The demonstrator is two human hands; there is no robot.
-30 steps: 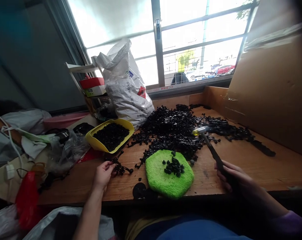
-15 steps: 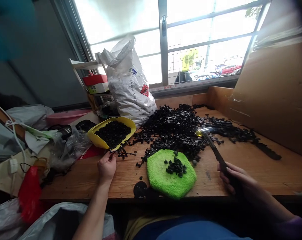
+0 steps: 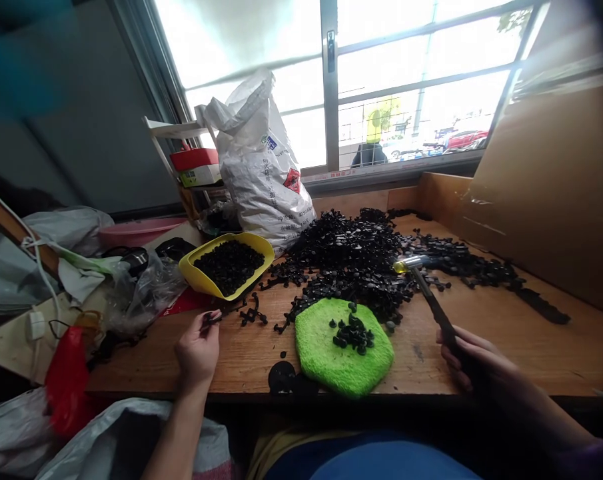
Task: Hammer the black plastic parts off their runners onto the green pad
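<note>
My left hand is closed with its fingertips pinching a small black plastic piece, in front of the yellow scoop-like tray full of small black parts. My right hand grips the dark handle of a hammer. The hammer's metal head, with a yellow transparent face, hovers by the right side of a big heap of black plastic parts. Between my hands lies a bright green textured pad, bearing a small cluster of black parts.
A white printed sack stands behind the tray. Cardboard rises on the right. Loose black branched pieces lie before the tray. Plastic bags and a red bag crowd the left. A person is outside the window.
My left hand has moved left and toward me from the tray's front edge, with the black piece in its fingers. The hammer and my right hand have hardly moved.
</note>
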